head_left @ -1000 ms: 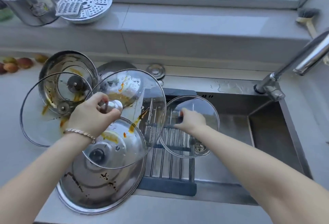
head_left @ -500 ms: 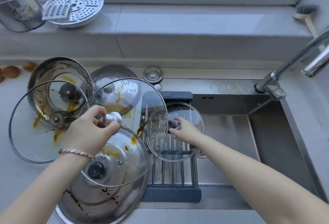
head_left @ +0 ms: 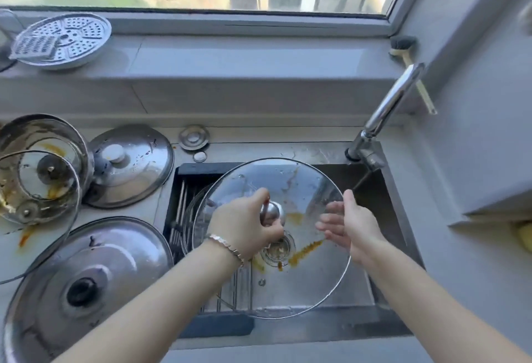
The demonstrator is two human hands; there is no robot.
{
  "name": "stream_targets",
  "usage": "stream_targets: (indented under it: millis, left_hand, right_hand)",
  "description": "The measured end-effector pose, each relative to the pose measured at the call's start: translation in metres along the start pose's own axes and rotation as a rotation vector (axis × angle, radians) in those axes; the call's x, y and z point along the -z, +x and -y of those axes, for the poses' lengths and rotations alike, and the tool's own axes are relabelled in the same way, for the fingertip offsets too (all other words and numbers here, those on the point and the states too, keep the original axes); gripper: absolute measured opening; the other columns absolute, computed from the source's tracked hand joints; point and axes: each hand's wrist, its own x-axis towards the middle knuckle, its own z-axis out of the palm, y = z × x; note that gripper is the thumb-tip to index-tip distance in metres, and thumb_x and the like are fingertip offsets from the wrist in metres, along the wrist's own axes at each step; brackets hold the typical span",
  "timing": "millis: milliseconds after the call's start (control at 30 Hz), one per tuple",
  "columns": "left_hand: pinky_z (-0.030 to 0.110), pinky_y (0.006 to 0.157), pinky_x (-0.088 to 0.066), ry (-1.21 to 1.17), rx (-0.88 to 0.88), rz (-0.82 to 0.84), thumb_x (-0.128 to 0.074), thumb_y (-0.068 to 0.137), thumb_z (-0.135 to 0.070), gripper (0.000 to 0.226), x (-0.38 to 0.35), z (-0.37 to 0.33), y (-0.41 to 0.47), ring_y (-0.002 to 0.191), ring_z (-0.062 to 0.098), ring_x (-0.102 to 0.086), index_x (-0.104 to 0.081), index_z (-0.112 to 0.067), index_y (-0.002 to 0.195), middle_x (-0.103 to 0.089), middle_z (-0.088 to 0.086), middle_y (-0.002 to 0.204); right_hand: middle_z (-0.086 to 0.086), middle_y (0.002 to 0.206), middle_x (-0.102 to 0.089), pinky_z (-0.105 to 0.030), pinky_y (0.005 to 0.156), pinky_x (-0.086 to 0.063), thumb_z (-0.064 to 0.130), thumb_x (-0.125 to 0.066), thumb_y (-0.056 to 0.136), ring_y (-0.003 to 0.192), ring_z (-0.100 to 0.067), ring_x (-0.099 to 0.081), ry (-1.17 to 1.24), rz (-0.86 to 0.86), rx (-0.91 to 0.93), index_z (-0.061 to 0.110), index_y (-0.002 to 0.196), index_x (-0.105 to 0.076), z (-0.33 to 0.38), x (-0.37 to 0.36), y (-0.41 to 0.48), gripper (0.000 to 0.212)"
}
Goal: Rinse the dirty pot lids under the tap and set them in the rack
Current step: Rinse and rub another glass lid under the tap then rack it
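Lid: glass lid (head_left: 302, 184) is held over the sink (head_left: 383, 207), orange smears on it, not yet under the tap (head_left: 388, 106) (back right of sink).
Hands: left hand (head_left: 244, 227) is clamped on the knob (head_left: 272, 212); right hand (head_left: 354, 224) is spread flat at the lid's right rim.
Advice: lid is best tilted tapward, rim steadied, smears faced to the stream.
Unclear: water flow cannot be told; rack (head_left: 180, 210) at sink's left and smaller lid (head_left: 198, 201) are mostly covered.

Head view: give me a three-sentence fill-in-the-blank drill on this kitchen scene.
The left hand holds the round, sauce-streaked glass lid by its metal ____.
That lid hangs over the steel kitchen ____.
The chrome tap stands to the lid's ____.
Missing: knob; sink; right.
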Motion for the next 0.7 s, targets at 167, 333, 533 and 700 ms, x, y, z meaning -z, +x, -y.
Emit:
stream_targets:
  millis: [167, 333, 533, 700]
  left_hand:
    - [0.038, 0.105, -0.026, -0.06, 0.134, -0.046, -0.05, 0.074, -0.066, 0.084, -0.034, -0.038, 0.003, 0.127, 0.023, -0.029, -0.016, -0.031, 0.143, -0.027, 0.005, 0.138]
    - [0.055, 0.104, -0.033, -0.943, 0.869, -0.043, -0.042, 0.08, -0.066, 0.086, -0.05, -0.047, -0.008, 0.13, 0.034, -0.036, -0.018, -0.015, 0.144, -0.028, 0.014, 0.147]
    - [0.034, 0.055, -0.058, -1.794, 0.808, 0.015, -0.038, 0.081, -0.062, 0.063, -0.066, -0.064, -0.015, 0.08, 0.025, -0.071, -0.057, -0.008, 0.107, -0.073, 0.016, 0.091]
    - [0.03, 0.048, -0.056, -1.72, 0.82, -0.074, -0.023, 0.087, -0.061, 0.064, -0.076, -0.066, -0.005, 0.068, 0.021, -0.072, -0.059, -0.008, 0.097, -0.074, 0.013, 0.077]
  right_hand:
    - [0.002, 0.039, -0.054, -0.014, 0.034, -0.042, 0.046, -0.032, 0.097, 0.037, -0.012, -0.06, 0.058, -0.104, 0.058, 0.011, 0.081, -0.05, 0.009, 0.079, 0.018, 0.043]
    - [0.007, 0.037, -0.048, -0.01, 0.033, -0.037, 0.048, -0.031, 0.097, 0.034, -0.008, -0.055, 0.061, -0.059, 0.042, 0.016, 0.074, -0.047, 0.018, 0.124, 0.037, 0.043]
    - [0.003, 0.042, -0.058, -0.014, 0.035, -0.042, 0.048, -0.032, 0.097, 0.039, -0.011, -0.06, -0.038, 0.059, 0.043, 0.011, 0.082, -0.052, 0.024, 0.134, 0.055, 0.044]
    - [-0.008, 0.076, -0.07, -0.027, 0.062, -0.057, 0.043, -0.031, 0.098, 0.066, -0.018, -0.069, -0.312, 0.09, -0.023, 0.006, 0.096, -0.062, 0.031, 0.132, 0.077, 0.049]
